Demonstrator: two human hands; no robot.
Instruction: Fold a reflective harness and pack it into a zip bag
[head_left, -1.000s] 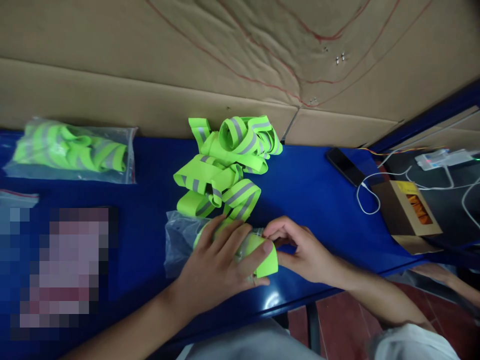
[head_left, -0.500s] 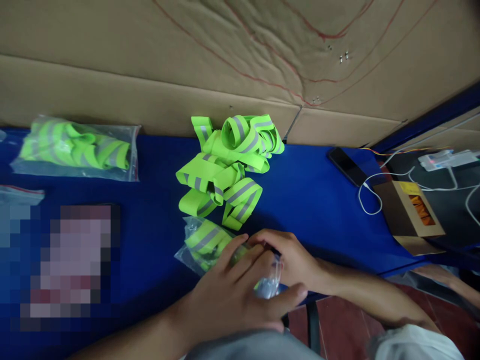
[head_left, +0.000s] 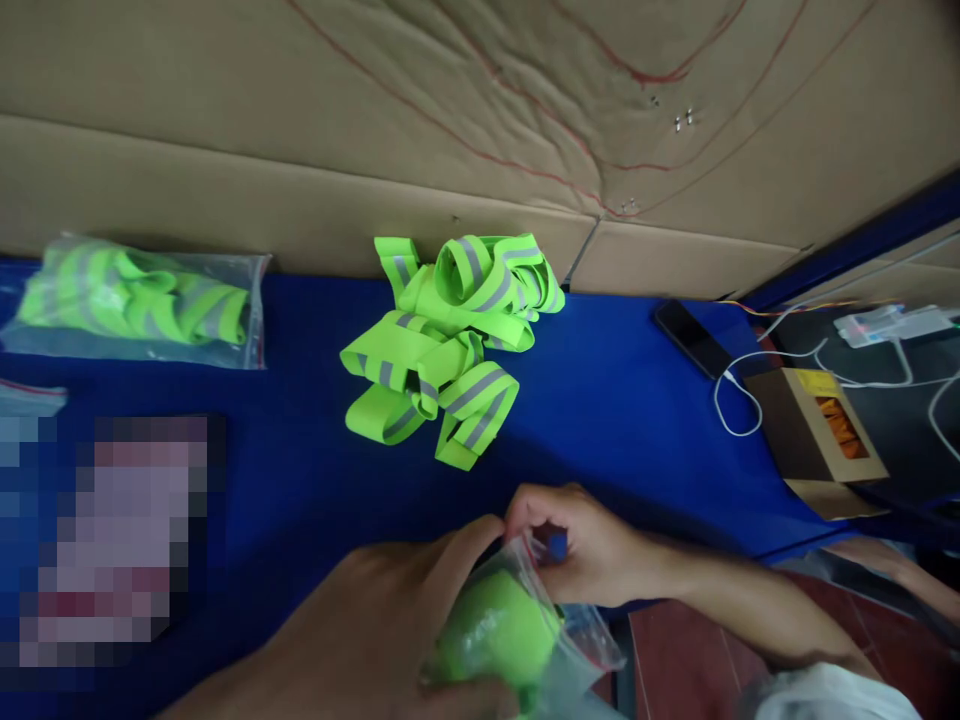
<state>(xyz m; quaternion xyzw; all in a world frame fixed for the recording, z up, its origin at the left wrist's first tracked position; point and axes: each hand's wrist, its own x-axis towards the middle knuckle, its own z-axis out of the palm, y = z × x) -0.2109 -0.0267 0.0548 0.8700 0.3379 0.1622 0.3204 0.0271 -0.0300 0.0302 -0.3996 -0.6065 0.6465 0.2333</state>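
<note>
Both hands hold a clear zip bag (head_left: 577, 640) stuffed with neon green reflective bands (head_left: 499, 630), close to my body at the table's near edge. My left hand (head_left: 382, 630) wraps around the filled bag from the left. My right hand (head_left: 592, 550) pinches the bag's upper rim between thumb and fingers. A loose pile of neon green bands with grey stripes (head_left: 442, 345) lies on the blue table (head_left: 622, 400) beyond my hands, apart from them.
A filled bag of bands (head_left: 139, 305) lies far left by the cardboard wall (head_left: 300, 120). A pixelated patch covers the left of the table. A black phone (head_left: 690, 335) on a white cable and a small open cardboard box (head_left: 821, 440) sit right.
The bag was lifted off the table and pulled toward me. The bands are now fully inside it. My right hand shifted from the band's end to the bag's rim.
</note>
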